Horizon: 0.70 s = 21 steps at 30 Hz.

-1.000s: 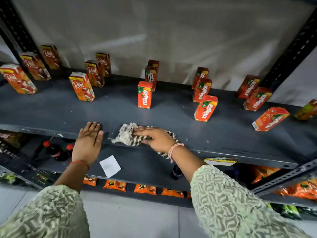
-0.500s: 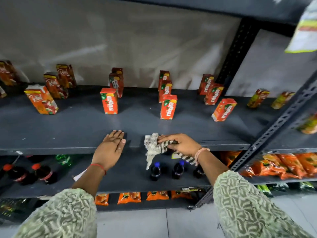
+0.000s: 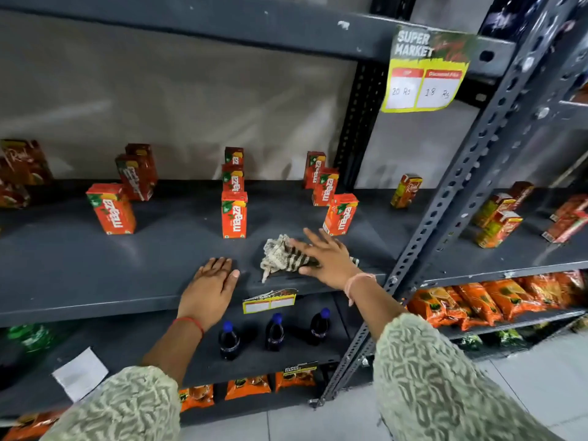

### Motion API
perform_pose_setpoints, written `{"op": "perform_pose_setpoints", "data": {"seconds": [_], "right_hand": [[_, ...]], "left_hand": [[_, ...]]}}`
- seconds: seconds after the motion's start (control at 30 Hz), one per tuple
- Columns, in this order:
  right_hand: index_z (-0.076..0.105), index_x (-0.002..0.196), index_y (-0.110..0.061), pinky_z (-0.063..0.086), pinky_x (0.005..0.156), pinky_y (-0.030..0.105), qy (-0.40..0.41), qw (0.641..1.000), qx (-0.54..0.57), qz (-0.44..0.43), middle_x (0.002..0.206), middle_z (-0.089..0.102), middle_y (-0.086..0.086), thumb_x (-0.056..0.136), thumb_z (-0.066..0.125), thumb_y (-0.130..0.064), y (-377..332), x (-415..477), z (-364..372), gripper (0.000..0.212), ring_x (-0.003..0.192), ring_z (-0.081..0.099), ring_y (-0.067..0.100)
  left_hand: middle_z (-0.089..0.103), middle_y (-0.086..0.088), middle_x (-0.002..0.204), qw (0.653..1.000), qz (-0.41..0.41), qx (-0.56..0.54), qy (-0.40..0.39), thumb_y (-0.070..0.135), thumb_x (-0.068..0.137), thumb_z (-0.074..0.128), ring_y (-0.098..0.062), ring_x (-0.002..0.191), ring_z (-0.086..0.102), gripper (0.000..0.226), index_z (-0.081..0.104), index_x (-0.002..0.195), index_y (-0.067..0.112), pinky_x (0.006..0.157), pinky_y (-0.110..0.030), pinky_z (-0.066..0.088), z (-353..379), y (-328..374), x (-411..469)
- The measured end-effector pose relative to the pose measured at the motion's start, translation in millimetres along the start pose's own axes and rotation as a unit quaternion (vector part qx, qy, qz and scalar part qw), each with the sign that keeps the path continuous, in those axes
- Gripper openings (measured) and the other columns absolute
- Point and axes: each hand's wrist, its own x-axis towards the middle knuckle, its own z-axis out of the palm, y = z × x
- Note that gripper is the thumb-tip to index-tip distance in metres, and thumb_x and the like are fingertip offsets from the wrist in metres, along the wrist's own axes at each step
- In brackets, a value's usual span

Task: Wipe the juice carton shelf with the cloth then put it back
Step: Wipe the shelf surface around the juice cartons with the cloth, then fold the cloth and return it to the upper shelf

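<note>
**Cloth pushed further along the juice shelf**

Since half a second ago the right hand [image 3: 327, 261] has slid with the cloth [image 3: 281, 257] away from the front edge, deeper onto the board, and its fingers, curled over the cloth before, are now spread. The view has also turned to the right, so a price sign [image 3: 424, 70] now hangs above that hand.

Largest is the dark grey shelf [image 3: 95, 268], which carries both hands. A perforated metal post [image 3: 458, 192] stands just right of the right hand. Beyond the hands are orange juice cartons in short rows; the nearest middle carton [image 3: 234, 214] stands upright just behind the cloth, and another carton [image 3: 340, 214] stands tilted behind the right fingers. Below the hands, on the lower board, three dark bottles [image 3: 274, 332] with blue caps stand in a line.

The left hand [image 3: 210, 289] lies flat, palm down, on the front edge of the shelf, fingers together, holding nothing. The right hand lies open on the cloth, pressing it to the board and not gripping it. The cloth is crumpled, pale with dark stripes; it lies between the two hands, partly under the right palm, one corner hanging over the shelf edge. A small yellow label [image 3: 269, 302] hangs just under that edge.
</note>
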Motion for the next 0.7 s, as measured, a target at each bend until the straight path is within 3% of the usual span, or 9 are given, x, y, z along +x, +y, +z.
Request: {"op": "perform_pose_setpoints", "data": {"seconds": [0.1,0.17,0.2,0.27,0.33,0.4,0.47,0.57,0.7], "right_hand": [[0.037,0.139,-0.023,0.021,0.114,0.046,0.113,0.981,0.123,0.099,0.153,0.029,0.006,0.09,0.048,-0.046,18,-15,-12,0.055,0.141,0.022,0.03],[0.062,0.092,-0.001,0.037,0.097,0.038,0.163,0.958,0.127,0.197,0.115,0.061,0.021,0.091,0.045,-0.046,30,-22,-17,0.048,0.119,0.05,0.035],[0.055,0.066,-0.002,0.04,0.085,0.035,0.159,0.95,0.128,0.238,0.091,0.064,0.021,0.091,0.046,-0.047,32,-25,-19,0.052,0.107,0.057,0.035],[0.051,0.06,-0.005,0.039,0.071,0.031,0.122,0.933,0.18,0.287,0.073,0.059,0.014,0.087,0.054,-0.048,30,-26,-21,0.051,0.092,0.062,0.032],[0.057,0.067,-0.005,0.037,0.064,0.029,0.096,0.913,0.241,0.315,0.068,0.057,0.006,0.081,0.064,-0.044,23,-22,-18,0.042,0.077,0.057,0.026],[0.048,0.058,-0.012,0.036,0.061,0.028,0.111,0.892,0.279,0.338,0.059,0.05,0.0,0.076,0.07,-0.04,18,-19,-12,0.041,0.07,0.052,0.022],[0.056,0.07,-0.005,0.039,0.062,0.028,0.143,0.852,0.343,0.369,0.074,0.063,0.006,0.071,0.076,-0.037,18,-17,-4,0.038,0.075,0.058,0.024],[0.062,0.101,0.004,0.042,0.068,0.026,0.198,0.772,0.442,0.412,0.108,0.069,0.016,0.064,0.083,-0.031,21,-25,7,0.055,0.097,0.064,0.028],[0.064,0.084,-0.001,0.046,0.074,0.026,0.248,0.634,0.615,0.398,0.105,0.069,0.017,0.06,0.085,-0.009,11,-43,18,0.033,0.089,0.061,0.023]], "left_hand": [[0.062,-0.021,0.12,0.994,-0.037,-0.053,0.087,0.037,0.092,0.036,-0.034,0.117,0.053,0.045,0.057,0.116,0.005,0.097,-0.04,0.043,0,30,7],[0.068,-0.024,0.085,0.982,-0.069,-0.132,0.118,0.039,0.089,0.043,-0.038,0.09,0.063,0.043,0.064,0.087,0.001,0.076,-0.039,0.047,-3,57,18],[0.066,-0.022,0.077,0.972,-0.091,-0.186,0.115,0.038,0.088,0.047,-0.037,0.086,0.062,0.042,0.061,0.077,0.0,0.071,-0.036,0.044,-4,70,25],[0.062,-0.024,0.08,0.953,-0.139,-0.257,0.085,0.035,0.084,0.056,-0.037,0.089,0.06,0.035,0.056,0.07,0.002,0.069,-0.032,0.038,-4,89,41],[0.063,-0.031,0.1,0.946,-0.18,-0.263,0.051,0.028,0.079,0.064,-0.039,0.098,0.058,0.033,0.058,0.083,-0.004,0.073,-0.039,0.04,-2,98,55],[0.059,-0.033,0.114,0.943,-0.219,-0.251,0.025,0.023,0.073,0.071,-0.041,0.105,0.057,0.047,0.056,0.099,-0.013,0.085,-0.045,0.045,1,99,63],[0.057,-0.031,0.12,0.93,-0.244,-0.273,0.007,0.018,0.067,0.077,-0.039,0.11,0.056,0.058,0.052,0.108,-0.015,0.092,-0.046,0.046,3,94,68],[0.06,-0.021,0.115,0.898,-0.255,-0.358,-0.014,0.011,0.06,0.081,-0.034,0.111,0.055,0.058,0.055,0.107,-0.011,0.095,-0.039,0.045,8,87,67],[0.065,-0.011,0.084,0.878,-0.211,-0.43,0.008,0.004,0.056,0.081,-0.024,0.085,0.061,0.032,0.066,0.083,0.0,0.08,-0.032,0.047,11,77,51]]}}
